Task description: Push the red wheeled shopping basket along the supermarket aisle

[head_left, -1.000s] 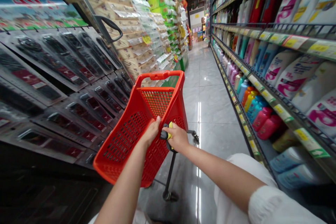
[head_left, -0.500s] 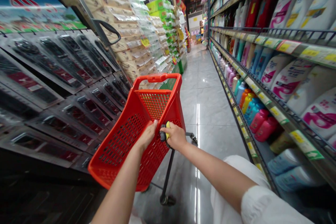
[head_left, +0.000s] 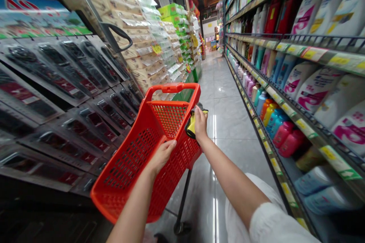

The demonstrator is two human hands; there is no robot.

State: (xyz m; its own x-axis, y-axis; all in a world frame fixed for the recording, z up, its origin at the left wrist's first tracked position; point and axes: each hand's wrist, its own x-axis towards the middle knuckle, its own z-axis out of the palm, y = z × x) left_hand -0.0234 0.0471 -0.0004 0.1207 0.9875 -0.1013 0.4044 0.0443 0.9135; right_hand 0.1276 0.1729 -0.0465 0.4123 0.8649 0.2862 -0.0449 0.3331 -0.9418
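Note:
A red shopping cart [head_left: 125,159] with a perforated basket stands tilted in view at the centre left, its interior bare where it shows. My left hand [head_left: 163,156] is closed on the cart's near side rim, thumb on top. Beside the cart's right side, my right hand [head_left: 200,123] grips a yellow and black cloth-like item [head_left: 191,124], held against or very near the rim. Something dark grey shows above its fingers, too small to name.
Shelves of bottles [head_left: 302,85] line the right side. Packaged tools on hooks [head_left: 71,129] hang at the left, with stacked tissue packs [head_left: 134,34] behind them. A tiled aisle floor [head_left: 225,110] runs ahead between them.
My right hand has moved up and forward along the cart's side, and more of the yellow and black item shows. The cart sits slightly lower and larger in view.

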